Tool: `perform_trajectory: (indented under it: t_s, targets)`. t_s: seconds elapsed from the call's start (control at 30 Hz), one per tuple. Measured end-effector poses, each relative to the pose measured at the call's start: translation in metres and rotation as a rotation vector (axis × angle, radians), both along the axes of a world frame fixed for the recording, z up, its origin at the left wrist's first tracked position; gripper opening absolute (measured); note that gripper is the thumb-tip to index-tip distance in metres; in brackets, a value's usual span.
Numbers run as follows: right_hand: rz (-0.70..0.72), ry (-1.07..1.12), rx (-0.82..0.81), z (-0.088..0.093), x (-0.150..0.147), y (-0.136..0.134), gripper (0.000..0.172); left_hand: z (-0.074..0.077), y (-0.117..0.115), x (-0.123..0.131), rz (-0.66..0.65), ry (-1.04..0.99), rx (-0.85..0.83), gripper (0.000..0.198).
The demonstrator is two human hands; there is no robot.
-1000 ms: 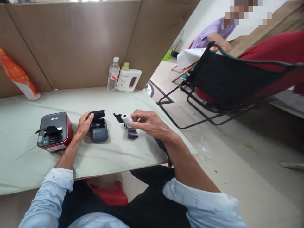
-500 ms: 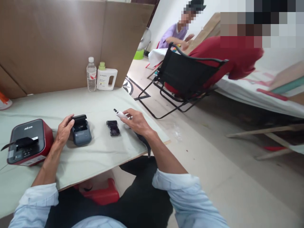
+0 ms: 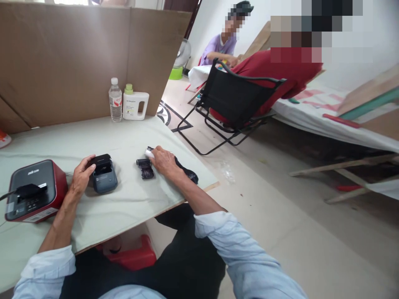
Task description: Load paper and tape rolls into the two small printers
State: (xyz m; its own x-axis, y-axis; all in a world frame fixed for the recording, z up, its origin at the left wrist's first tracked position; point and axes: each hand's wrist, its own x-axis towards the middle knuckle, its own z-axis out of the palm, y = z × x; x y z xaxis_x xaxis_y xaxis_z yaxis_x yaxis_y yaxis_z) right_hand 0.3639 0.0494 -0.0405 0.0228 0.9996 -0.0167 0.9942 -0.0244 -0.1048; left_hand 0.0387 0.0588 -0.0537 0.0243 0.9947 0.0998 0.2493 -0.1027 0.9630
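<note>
My left hand (image 3: 80, 176) curls against the left side of a small dark grey label printer (image 3: 104, 174) whose lid stands raised. My right hand (image 3: 162, 160) rests low on the table (image 3: 131, 137) with its fingers closed round a small white paper roll (image 3: 149, 153). A small black part (image 3: 145, 167) lies just left of that hand. A black strap-like piece (image 3: 187, 171) lies behind my right wrist near the table edge.
A red and black printer (image 3: 34, 190) with a black cable sits at the left. A water bottle (image 3: 115, 100) and a white jug (image 3: 135, 104) stand by the cardboard wall. Two people sit at the right beyond a black folding chair (image 3: 237, 99). A red stool (image 3: 131, 253) is under the table.
My right hand has come down from above the table to rest on it with the white roll. The view has swung to the right; my left hand stays at the grey printer.
</note>
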Motion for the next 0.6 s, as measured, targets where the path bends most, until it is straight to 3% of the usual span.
perform_trajectory:
  t_s: [0.17,0.43,0.6]
  targets:
    - [0.061,0.053,0.130,0.003,-0.008,-0.015,0.028,0.000,-0.001,0.000,-0.001,0.000,-0.002,0.062]
    - [-0.012,0.208,0.037,-0.012,-0.032,-0.036,0.050,0.000,0.000,0.001,0.003,-0.019,-0.005,0.064]
    - [0.023,0.345,0.074,-0.024,-0.038,-0.036,0.038,-0.001,0.001,0.000,-0.001,-0.005,0.004,0.062]
